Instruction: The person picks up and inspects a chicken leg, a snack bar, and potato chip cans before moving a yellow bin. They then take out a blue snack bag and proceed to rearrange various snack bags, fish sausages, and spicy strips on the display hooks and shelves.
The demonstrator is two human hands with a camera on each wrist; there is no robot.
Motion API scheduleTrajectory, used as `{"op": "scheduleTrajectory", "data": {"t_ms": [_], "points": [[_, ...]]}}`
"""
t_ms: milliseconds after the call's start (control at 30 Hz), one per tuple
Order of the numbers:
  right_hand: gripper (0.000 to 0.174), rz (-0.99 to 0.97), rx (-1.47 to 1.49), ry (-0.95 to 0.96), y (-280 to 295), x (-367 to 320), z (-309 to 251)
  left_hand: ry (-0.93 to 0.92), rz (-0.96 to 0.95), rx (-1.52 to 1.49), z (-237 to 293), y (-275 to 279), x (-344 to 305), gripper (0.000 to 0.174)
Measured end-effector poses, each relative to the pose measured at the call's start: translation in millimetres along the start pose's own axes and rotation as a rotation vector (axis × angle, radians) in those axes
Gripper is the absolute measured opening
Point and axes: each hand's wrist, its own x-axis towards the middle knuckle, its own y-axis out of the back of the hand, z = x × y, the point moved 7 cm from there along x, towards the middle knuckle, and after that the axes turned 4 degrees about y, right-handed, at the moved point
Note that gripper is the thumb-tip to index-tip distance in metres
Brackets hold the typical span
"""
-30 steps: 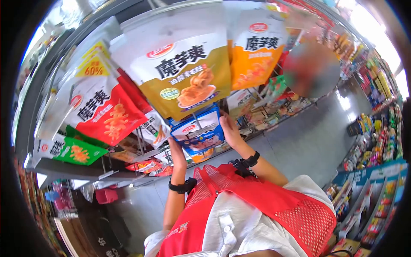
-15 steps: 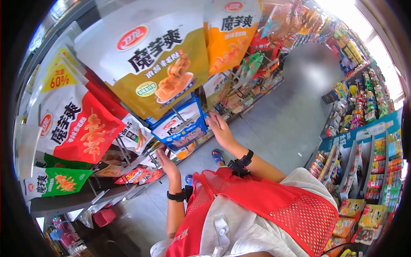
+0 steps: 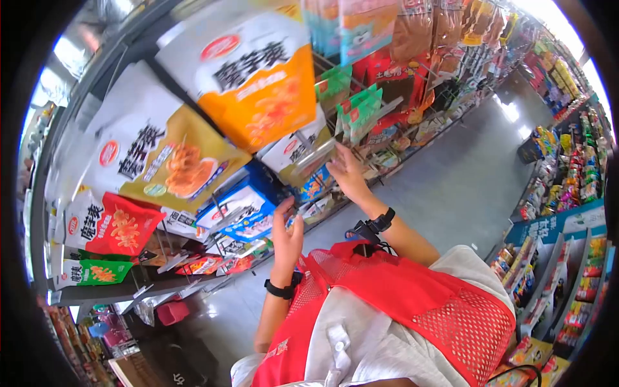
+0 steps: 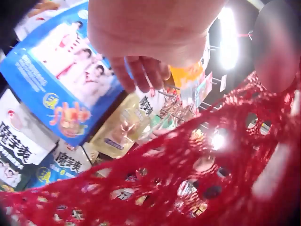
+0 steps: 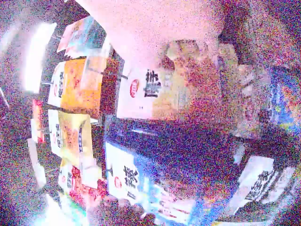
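My left hand (image 3: 287,238) is raised beside a blue and white snack bag (image 3: 242,206) on the rack, fingers loosely bent with nothing between them. In the left wrist view its fingers (image 4: 141,70) hang in front of the bags, next to the blue bag (image 4: 70,80). Farther along, my right hand (image 3: 348,174) has its fingers spread near a white and gold bag (image 3: 293,151) and a clear tag holder (image 3: 316,158). The grainy right wrist view shows that hand (image 5: 146,28) over a white-topped bag (image 5: 138,96).
Above hang a large orange bag (image 3: 267,97) and a gold bag (image 3: 174,161) on hooks. Red (image 3: 122,222) and green (image 3: 100,271) bags hang at left. Metal hooks and tag holders stick out between them. Across the aisle floor (image 3: 445,174) stand more snack shelves (image 3: 561,245).
The view has shifted along the rack, so the gold bag now sits farther left. My hands, earlier on either side of the blue bag, are now to its right, the right one farther along.
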Motion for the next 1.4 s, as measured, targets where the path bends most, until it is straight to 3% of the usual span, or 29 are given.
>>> {"op": "scheduleTrajectory", "data": {"t_ms": [33, 133, 167, 267, 400, 433, 533, 633, 967, 1100, 1400], "points": [[0.062, -0.032, -0.017, 0.009, 3.3, 8.2, -8.1, 0.026, -0.061, 0.029, -11.0, -14.5, 10.4, 0.056], [0.073, -0.139, -0.269, 0.037, 14.3, 33.2, 13.5, 0.004, 0.176, 0.034, -3.4, -34.7, 34.4, 0.066], [0.08, -0.172, -0.286, 0.05, 16.5, 38.7, 18.6, 0.036, 0.208, 0.003, -11.5, -38.6, 42.3, 0.075], [0.084, -0.265, -0.307, 0.034, 14.1, 50.6, 8.8, 0.071, 0.265, 0.008, -20.0, -42.4, 64.4, 0.078], [0.087, -0.371, -0.236, 0.007, 5.8, 63.1, 10.2, 0.085, 0.2, 0.002, -54.5, -40.0, 92.9, 0.071], [0.089, -0.389, -0.199, 0.01, 4.4, 65.7, 10.6, 0.144, 0.199, -0.123, -69.1, -38.8, 99.9, 0.069], [0.09, -0.408, -0.127, -0.007, 2.8, 69.0, 3.9, 0.112, 0.289, -0.074, -80.7, -33.2, 105.3, 0.04], [0.091, -0.415, -0.136, 0.036, -2.7, 74.0, -9.0, 0.158, 0.182, -0.149, -88.4, -29.3, 113.7, 0.072], [0.088, -0.362, -0.027, -0.022, -22.3, 102.1, -21.1, 0.116, 0.329, -0.296, -37.9, -27.4, 113.2, 0.068], [0.088, -0.356, 0.07, -0.099, -29.6, 108.5, 1.3, 0.092, 0.323, -0.255, -39.9, -26.1, 114.5, 0.065], [0.085, -0.256, 0.063, -0.03, -34.2, 125.4, -10.2, 0.127, 0.284, -0.218, -35.1, -26.5, 113.9, 0.063]]}}
